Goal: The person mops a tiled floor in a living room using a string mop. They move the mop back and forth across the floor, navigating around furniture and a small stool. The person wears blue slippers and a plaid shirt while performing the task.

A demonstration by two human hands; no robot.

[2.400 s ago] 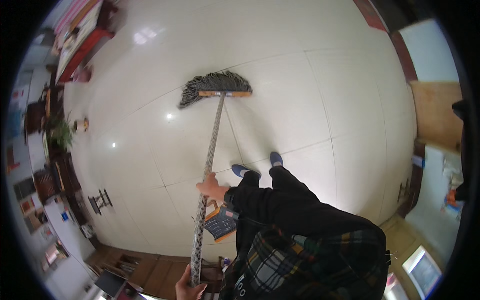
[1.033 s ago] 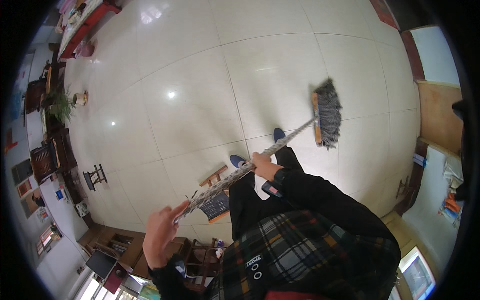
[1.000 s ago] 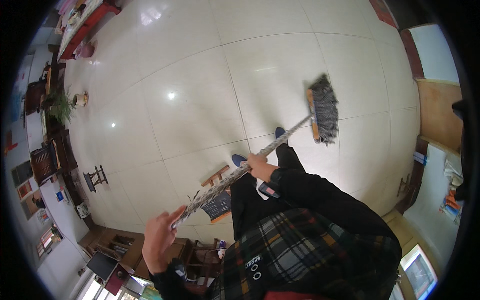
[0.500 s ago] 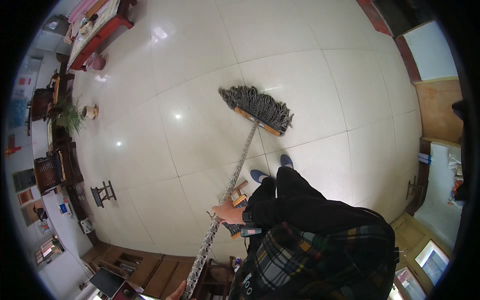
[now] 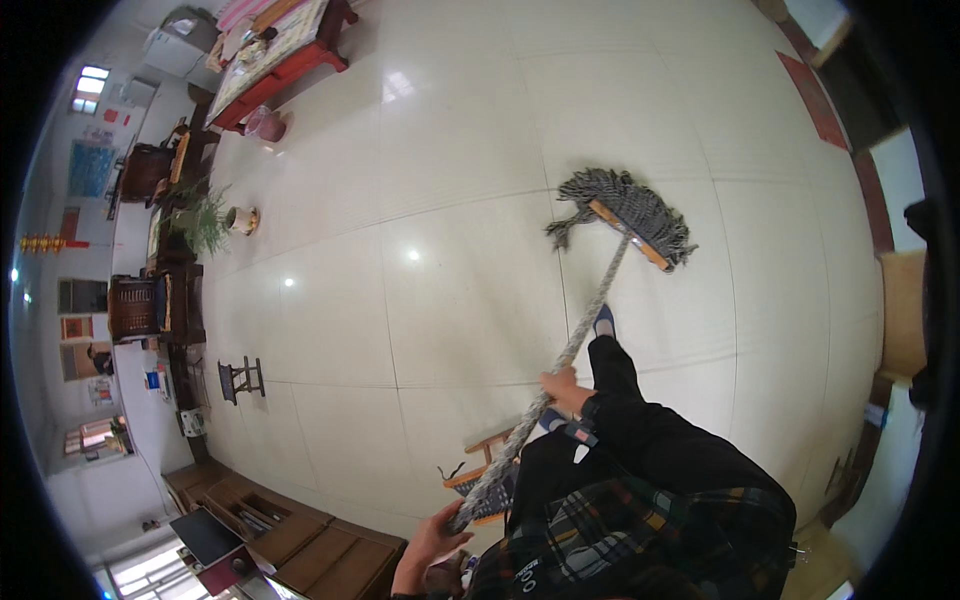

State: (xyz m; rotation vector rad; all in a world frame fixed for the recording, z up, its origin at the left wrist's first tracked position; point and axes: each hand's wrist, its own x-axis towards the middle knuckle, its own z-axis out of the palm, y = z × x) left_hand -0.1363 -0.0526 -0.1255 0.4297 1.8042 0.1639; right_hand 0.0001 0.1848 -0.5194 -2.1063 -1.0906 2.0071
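A string mop with grey strands [image 5: 630, 205] and a wooden head bar [image 5: 650, 245] lies on the tiled floor ahead of me. Its long, pale speckled handle [image 5: 585, 325] slants down toward my lower left. My right hand [image 5: 567, 390] wraps round the middle of this handle. Lower down, my left hand [image 5: 437, 537] grips the handle near its upper end, fingers curled about it. One blue shoe [image 5: 604, 322] stands just behind the mop head. A small folding stool [image 5: 490, 450] is partly covered by the handle, beside my legs.
Another small folding stool [image 5: 240, 380] stands at the left. A potted plant [image 5: 240, 220], a wooden chair [image 5: 150, 305] and a red table [image 5: 280, 75] line the far left. Brown cabinets [image 5: 300, 545] are at the lower left. A wooden panel [image 5: 903, 310] is at the right wall.
The mop head has shifted right in view, and some strands now trail to its left. My left hand has come further into view. My feet are now apart, one forward; the view has turned.
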